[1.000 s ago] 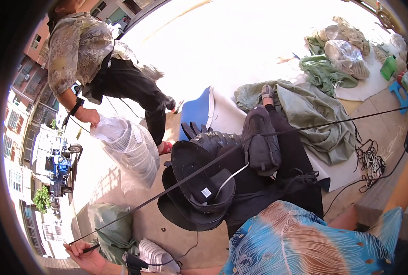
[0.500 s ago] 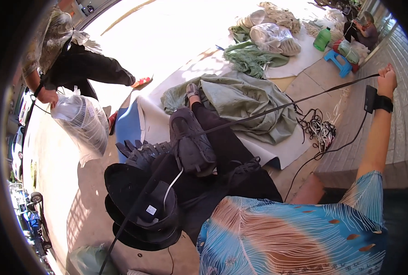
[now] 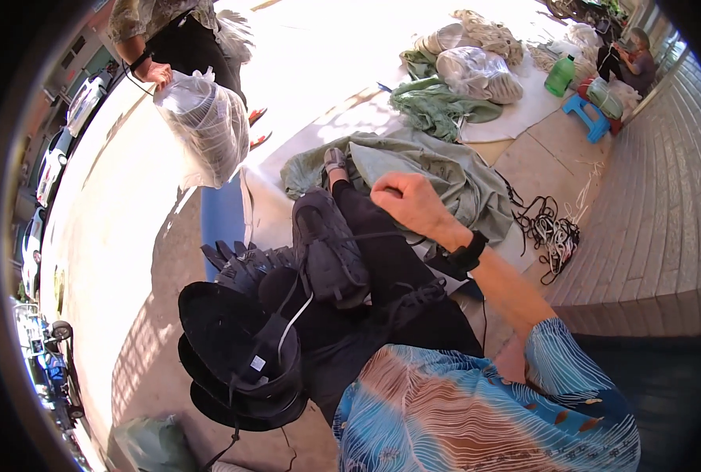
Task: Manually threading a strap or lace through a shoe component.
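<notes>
Black cord (image 3: 382, 234) runs through the right hand (image 3: 413, 200), which is closed in a fist around it above the crossed legs, near a dark shoe (image 3: 328, 248). Green netting (image 3: 445, 169) lies just beyond. Left hand is out of view.

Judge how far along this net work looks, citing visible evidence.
Done: one net bundle lies bagged on the white sheet. In hand: the right hand, fisted, seems to grip a thin dark cord. Left: loose green netting and tangled rope lie unsorted.
</notes>
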A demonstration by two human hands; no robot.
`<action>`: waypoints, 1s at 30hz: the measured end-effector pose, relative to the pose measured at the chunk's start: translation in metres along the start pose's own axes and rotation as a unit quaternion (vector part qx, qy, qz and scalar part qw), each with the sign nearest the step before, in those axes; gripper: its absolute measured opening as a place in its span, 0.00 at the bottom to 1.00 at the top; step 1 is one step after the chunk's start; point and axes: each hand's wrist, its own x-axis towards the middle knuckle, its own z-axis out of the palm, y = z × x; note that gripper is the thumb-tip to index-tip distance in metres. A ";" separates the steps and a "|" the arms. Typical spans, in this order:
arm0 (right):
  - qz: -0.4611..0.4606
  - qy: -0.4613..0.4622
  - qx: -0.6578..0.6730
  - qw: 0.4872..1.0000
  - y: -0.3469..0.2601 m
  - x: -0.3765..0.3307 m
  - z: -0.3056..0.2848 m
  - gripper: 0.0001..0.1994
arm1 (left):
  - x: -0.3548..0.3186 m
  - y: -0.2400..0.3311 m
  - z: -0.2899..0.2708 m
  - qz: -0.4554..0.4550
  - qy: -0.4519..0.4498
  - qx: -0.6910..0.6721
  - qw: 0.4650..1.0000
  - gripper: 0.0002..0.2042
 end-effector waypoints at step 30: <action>-0.327 -0.156 -0.348 0.865 0.036 0.003 0.176 0.05 | -0.039 -0.369 0.104 -0.050 -0.283 0.594 0.751 0.15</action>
